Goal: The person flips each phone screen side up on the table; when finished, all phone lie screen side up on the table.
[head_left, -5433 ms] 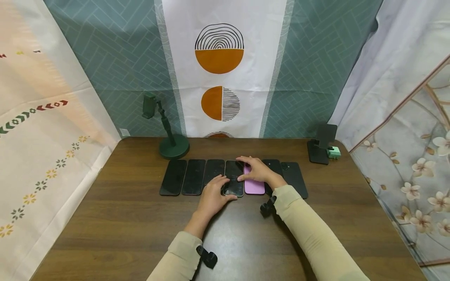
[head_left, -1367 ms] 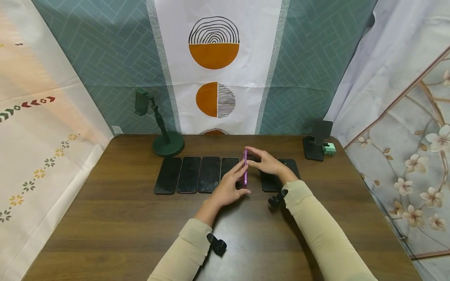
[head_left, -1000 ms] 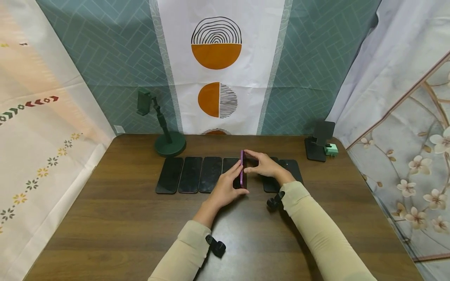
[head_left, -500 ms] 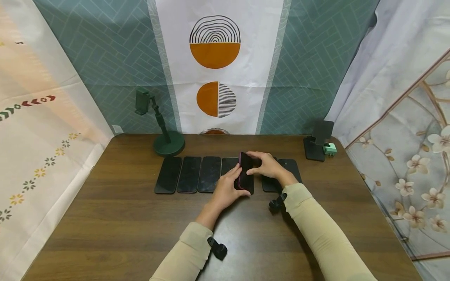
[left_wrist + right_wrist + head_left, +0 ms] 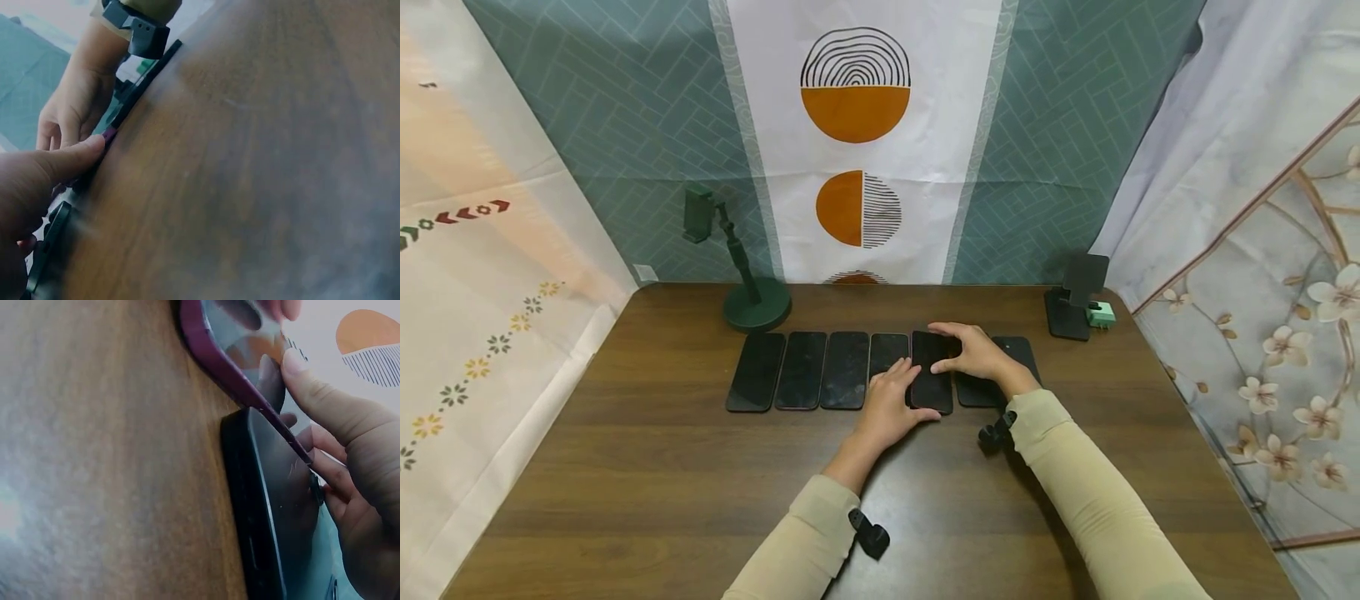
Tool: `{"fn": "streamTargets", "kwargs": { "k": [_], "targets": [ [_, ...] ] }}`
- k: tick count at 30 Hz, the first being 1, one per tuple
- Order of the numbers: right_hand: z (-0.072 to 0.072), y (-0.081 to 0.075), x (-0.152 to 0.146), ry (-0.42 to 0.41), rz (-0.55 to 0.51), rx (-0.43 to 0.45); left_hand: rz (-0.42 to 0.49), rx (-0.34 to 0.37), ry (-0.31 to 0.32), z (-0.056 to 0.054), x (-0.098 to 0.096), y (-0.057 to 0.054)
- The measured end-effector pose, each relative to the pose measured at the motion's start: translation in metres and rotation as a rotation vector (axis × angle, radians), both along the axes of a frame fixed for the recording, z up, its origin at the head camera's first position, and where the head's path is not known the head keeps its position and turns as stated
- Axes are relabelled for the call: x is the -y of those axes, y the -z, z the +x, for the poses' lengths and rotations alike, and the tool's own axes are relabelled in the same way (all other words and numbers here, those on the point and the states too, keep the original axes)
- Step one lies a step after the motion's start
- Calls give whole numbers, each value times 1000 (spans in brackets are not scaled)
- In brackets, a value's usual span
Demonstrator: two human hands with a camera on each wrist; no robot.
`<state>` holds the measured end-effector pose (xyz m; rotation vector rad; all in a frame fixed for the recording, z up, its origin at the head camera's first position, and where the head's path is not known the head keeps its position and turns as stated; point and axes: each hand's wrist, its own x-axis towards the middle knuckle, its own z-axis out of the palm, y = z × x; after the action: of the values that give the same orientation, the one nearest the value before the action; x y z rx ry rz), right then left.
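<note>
A phone with a purple edge lies dark screen up in a row of phones; in the right wrist view its purple side overlaps the corner of the dark phone beside it. My right hand holds it from the right, index finger at the top edge and thumb over the screen. My left hand touches it from the left with straight fingers, thumb at the bottom edge. The hand partly covers the neighbouring dark phone.
Further dark phones lie left in the row, and another dark phone lies right. Behind stand a green round-based holder and a black phone stand with a mint-green charger. All sit on a brown wooden table.
The purple phone lay back up earlier, then stood on edge between both hands. It has since turned over to the right and come down screen up. Both hands stayed around it.
</note>
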<state>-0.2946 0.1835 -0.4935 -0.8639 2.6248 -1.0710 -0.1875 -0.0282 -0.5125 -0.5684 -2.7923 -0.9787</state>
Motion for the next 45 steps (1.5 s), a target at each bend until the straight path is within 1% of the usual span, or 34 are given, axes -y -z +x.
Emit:
{"fn": "streamTargets", "kwargs": {
  "k": [5, 7, 11, 13, 16, 20, 26, 30, 32, 34, 37, 40, 45],
  "targets": [
    [0, 0, 0, 2, 26, -10, -86, 32, 11, -1, -2, -1],
    [0, 0, 0, 4, 36, -13, -97, 40, 17, -1, -2, -1],
    [0, 0, 0, 5, 54, -16, -93, 30, 14, -2, -2, 1],
    [1, 0, 0, 2, 64, -12, -76, 26, 12, -2, -2, 3],
    [1, 0, 0, -1, 71, -6, -23, 20, 7, -2, -2, 5],
    [3, 1, -1, 8, 49, -24, 53, 25, 4, -2, -2, 5],
    [4, 0, -12, 88, 2, -66, 119, 25, 11, -1, -6, 4],
    [4, -3, -26, 135, -16, -82, 164, 19, 46, -3, -14, 2],
    [4, -3, -34, 144, -6, -85, 181, 23, 65, -5, -20, 0],
    [4, -3, -42, 145, 14, -70, 189, 39, 80, -5, -27, -3],
    [6, -3, -53, 129, 64, -48, 167, 53, 93, -6, -37, -7],
    [8, -4, -61, 115, 120, -24, 137, 50, 108, -8, -49, -8],
    [9, -3, -70, 112, 169, 2, 101, 55, 132, -9, -66, -4]
  ]
}}
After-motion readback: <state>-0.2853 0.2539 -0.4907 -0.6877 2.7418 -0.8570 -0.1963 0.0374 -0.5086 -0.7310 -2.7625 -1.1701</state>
